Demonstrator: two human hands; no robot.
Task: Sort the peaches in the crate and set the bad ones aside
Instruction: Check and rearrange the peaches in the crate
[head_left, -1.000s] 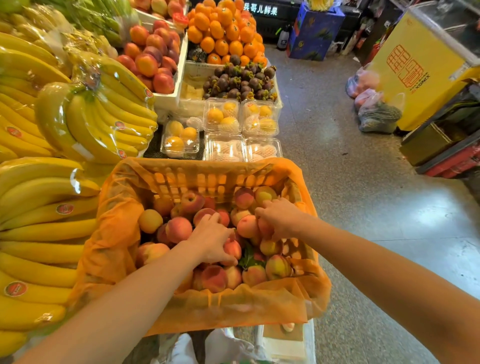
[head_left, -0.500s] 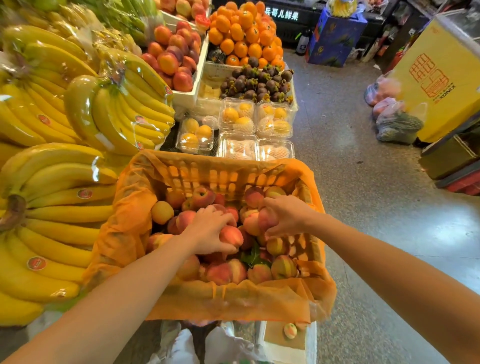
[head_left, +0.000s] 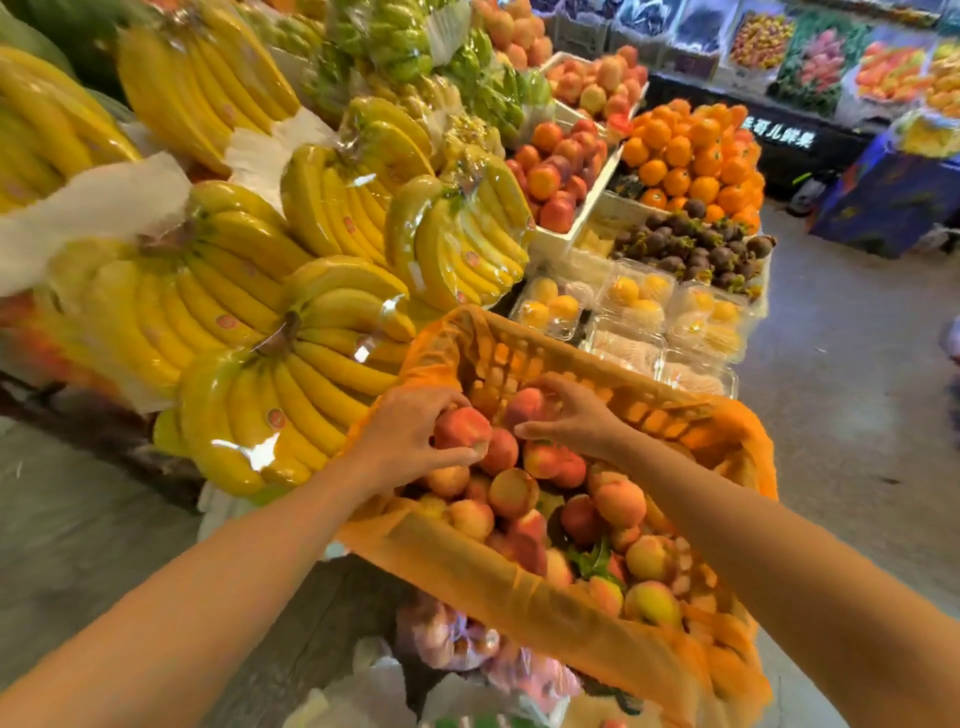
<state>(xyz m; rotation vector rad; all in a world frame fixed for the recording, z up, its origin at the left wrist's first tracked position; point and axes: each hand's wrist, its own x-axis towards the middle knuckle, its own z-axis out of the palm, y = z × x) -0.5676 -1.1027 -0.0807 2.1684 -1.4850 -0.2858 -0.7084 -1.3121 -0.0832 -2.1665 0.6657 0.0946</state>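
head view of a fruit stall. an orange crate (head_left: 582, 358), lined with orange film, lies aslant in the lower middle of the frame and holds a heap of peaches (head_left: 618, 501), yellow to deep red, with a few green leaves (head_left: 592, 564) among them. the left hand (head_left: 410, 441) reaches in over the crate's left rim and grips a red peach (head_left: 462, 428) between thumb and curled fingers, on top of the heap near the far left corner. the right hand (head_left: 576, 415) is just beside it, palm down, fingers curled over a second peach (head_left: 524, 408) close to the far wall, thumb pointing toward the left hand. the two held fruits nearly touch. left of the crate, wrapped bunches of bananas (head_left: 311, 364) are stacked. beyond the crate stand clear boxes (head_left: 639, 296) of yellow fruit, then dark mangosteens (head_left: 696, 249) and a pile of oranges (head_left: 691, 161). below the crate's near edge lies a thin bag of pinkish fruit (head_left: 447, 639). grey floor (head_left: 857, 415) runs along the right.
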